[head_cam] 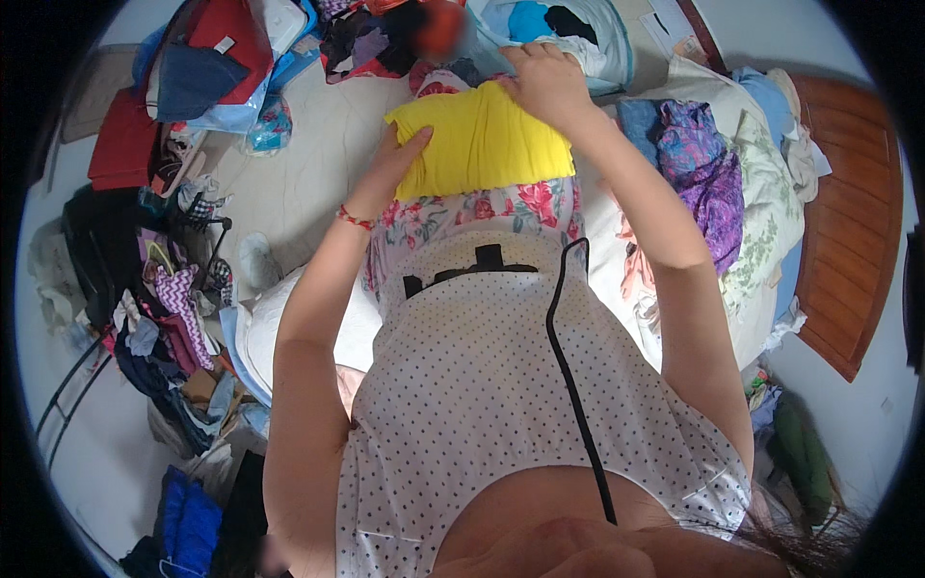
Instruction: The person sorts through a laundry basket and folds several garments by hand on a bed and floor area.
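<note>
A folded yellow cloth (480, 144) with fine creases lies across my lap, over floral-patterned clothing (538, 202). My left hand (399, 159) grips its left edge, the thumb on top and the other fingers hidden beneath. At the cloth's far right corner is my right hand (551, 87), back upward, touching the fabric. Its fingertips reach past the far edge, and whether they pinch the cloth is unclear. Just beyond my right hand stands a light blue container (614, 54) holding blue, black and white cloth items.
Dark and red clothes (368, 47) heap ahead on a pale floor (311, 166). To the right, blue and purple patterned garments (704, 173) lie on leafy bedding (769, 195) beside a wooden panel (842, 217). At left are a bag of clothes (206, 72) and piled items (170, 303).
</note>
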The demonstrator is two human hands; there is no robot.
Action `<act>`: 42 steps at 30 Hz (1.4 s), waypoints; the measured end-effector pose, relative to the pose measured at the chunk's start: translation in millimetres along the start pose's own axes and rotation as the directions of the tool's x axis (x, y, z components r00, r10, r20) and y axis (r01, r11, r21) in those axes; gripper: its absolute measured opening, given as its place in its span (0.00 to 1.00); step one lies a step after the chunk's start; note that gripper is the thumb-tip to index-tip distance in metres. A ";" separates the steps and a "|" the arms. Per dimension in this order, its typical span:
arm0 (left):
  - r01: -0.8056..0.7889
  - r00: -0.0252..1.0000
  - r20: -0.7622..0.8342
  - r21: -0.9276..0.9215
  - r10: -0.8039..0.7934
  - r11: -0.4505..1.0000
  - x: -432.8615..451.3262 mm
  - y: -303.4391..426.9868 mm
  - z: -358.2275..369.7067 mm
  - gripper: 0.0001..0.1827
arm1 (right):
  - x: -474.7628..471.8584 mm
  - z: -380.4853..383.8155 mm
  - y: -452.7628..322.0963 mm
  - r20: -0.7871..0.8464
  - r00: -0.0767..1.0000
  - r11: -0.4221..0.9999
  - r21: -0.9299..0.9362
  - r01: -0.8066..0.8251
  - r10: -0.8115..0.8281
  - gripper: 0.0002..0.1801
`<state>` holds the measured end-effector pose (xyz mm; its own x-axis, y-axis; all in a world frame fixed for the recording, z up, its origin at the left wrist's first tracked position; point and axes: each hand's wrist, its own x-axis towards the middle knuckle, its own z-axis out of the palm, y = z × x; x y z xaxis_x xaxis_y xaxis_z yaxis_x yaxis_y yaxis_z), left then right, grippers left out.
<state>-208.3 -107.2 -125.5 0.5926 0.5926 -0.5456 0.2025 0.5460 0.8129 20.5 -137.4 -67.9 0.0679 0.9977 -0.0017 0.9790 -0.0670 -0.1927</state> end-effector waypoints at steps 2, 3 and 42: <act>-0.038 0.997 -0.057 0.210 0.051 0.977 24.2 -28.8 -20.7 0.32 | -0.7 3.0 -11.0 -0.077 0.976 0.979 -0.035 0.203 -0.205 0.23; -0.033 0.990 -0.114 0.369 0.080 0.929 21.3 -15.7 -14.7 0.32 | -6.0 12.1 -12.7 0.007 0.981 0.981 -0.023 0.193 -0.193 0.25; -0.106 0.983 0.131 -0.152 0.127 0.983 15.6 92.1 100.6 0.31 | -129.7 -14.1 46.5 0.528 0.822 -0.885 0.460 -0.066 0.214 0.23</act>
<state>-102.0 -107.3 -38.7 0.7101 0.5745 -0.4070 0.0175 0.5635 0.8259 59.9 -270.1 -62.8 0.1633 0.8116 -0.5609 -0.9597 -0.0010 -0.2809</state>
